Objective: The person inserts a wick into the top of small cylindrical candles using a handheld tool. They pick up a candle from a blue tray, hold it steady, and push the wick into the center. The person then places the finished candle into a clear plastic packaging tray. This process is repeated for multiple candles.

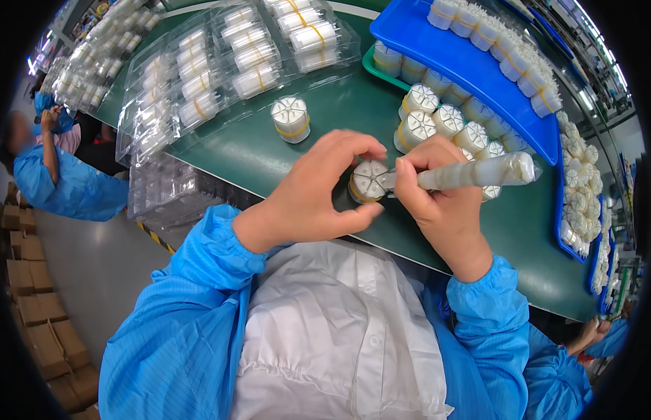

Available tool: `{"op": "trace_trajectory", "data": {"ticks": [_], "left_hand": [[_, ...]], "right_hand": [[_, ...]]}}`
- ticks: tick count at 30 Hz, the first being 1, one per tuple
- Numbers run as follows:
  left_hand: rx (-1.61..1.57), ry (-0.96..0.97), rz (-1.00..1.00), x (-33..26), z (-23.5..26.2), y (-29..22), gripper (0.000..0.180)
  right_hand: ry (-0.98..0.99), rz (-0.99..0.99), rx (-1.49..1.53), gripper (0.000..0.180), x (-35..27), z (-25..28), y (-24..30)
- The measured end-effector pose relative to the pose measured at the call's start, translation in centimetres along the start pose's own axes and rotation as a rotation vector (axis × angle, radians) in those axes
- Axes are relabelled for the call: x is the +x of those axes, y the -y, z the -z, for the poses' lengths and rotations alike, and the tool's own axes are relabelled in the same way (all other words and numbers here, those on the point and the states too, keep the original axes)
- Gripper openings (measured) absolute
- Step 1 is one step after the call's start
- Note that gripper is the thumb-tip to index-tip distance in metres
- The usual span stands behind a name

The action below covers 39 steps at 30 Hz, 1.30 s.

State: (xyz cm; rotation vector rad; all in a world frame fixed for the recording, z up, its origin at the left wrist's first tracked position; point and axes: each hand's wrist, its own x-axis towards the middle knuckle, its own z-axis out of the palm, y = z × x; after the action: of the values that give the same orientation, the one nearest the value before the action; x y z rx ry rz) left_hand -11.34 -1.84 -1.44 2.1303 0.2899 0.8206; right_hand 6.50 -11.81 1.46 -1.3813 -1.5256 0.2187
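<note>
A short round bundle of white cylinders with a segmented top and yellow band (369,180) stands upright on the green table. My left hand (318,185) curls round it, with thumb and forefinger at its near and far sides and a gap at the palm. In my right hand (444,203) is a tool with a thick handle wrapped in whitish tape (479,173). Its narrow tip meets the bundle's right side; fingers partly hide the tip. A similar banded bundle (290,119) stands apart, beyond my left hand.
Clear plastic trays (227,52) with banded white rolls lie at the far left. Several upright bundles (449,120) stand at right, beside a green tray (371,64) and a loaded blue tray (472,77). Co-workers sit at left (66,171) and lower right (560,371). Cardboard boxes (42,308) line the floor.
</note>
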Motion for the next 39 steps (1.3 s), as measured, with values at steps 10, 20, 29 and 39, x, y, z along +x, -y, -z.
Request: {"op": "trace_trajectory", "data": {"ticks": [10,20,29,39], "left_hand": [[-0.024,-0.011,-0.008,-0.2,-0.1,0.0,0.06],[0.177,-0.012,0.006,0.1,-0.2,-0.3,0.062],[-0.077,-0.018,-0.024,-0.1,-0.5,0.3,0.062],[0.225,-0.094,-0.124,-0.5,0.3,-0.8,0.049]], "right_hand": [[-0.036,-0.006,0.015,0.011,0.0,0.3,-0.2],[-0.03,0.036,0.028,0.011,-0.2,-0.1,-0.4],[-0.003,-0.081,0.062,0.011,-0.1,0.4,0.1],[-0.102,0.096,0.05,0.012,-0.2,0.3,0.4]]}}
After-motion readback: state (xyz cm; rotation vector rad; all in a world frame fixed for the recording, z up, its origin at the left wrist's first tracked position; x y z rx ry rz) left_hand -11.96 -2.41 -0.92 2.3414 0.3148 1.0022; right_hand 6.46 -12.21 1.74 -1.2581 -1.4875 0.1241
